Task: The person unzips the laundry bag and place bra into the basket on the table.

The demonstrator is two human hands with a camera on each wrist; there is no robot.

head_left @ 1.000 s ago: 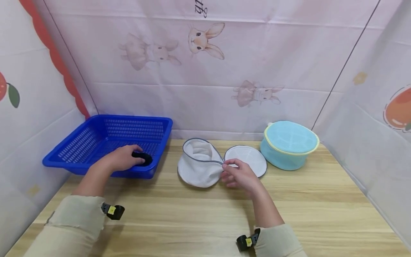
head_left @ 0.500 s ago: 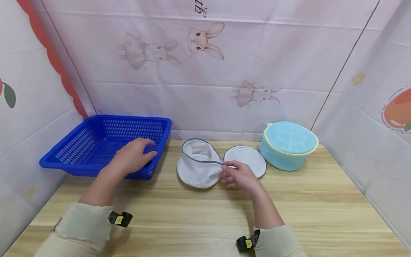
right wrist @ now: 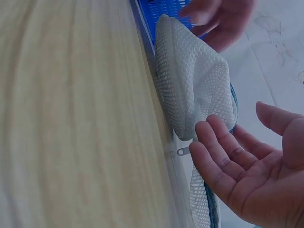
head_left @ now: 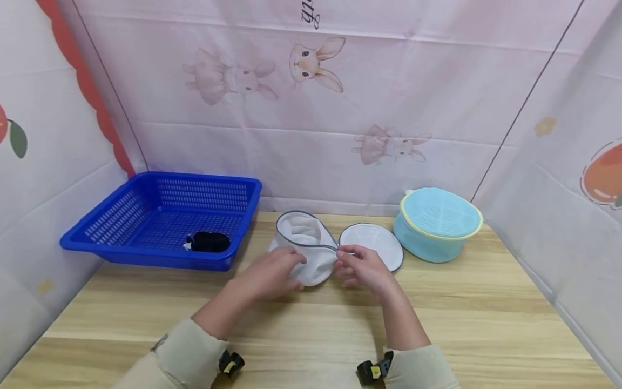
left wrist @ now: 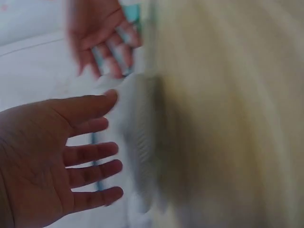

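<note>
A white mesh laundry bag (head_left: 316, 260) with a dark blue zipper edge stands with its round top gaping. Its round lid (head_left: 373, 244) lies flipped over on the right, joined at the side. My left hand (head_left: 272, 273) is at the bag's front left side, thumb and fingers spread and nothing between them. At the join between bag and lid is my right hand (head_left: 362, 267); its fingertips meet the mesh beside a zipper pull (right wrist: 183, 151), while the thumb stands apart in the right wrist view. A black, soft-looking bundle (head_left: 210, 242) with a white end lies in the blue basket (head_left: 250, 210).
A light blue mesh laundry bag (head_left: 434, 229) with yellow trim stands, lid on, at the back right. The wooden table (head_left: 311, 335) meets a rabbit-print cloth (head_left: 301, 167) behind, with printed cloth walls on both sides. The basket fills the back left corner.
My left hand has let go of the black bundle, leaving it in the basket, and has moved right to the white bag. My right hand has stayed in place.
</note>
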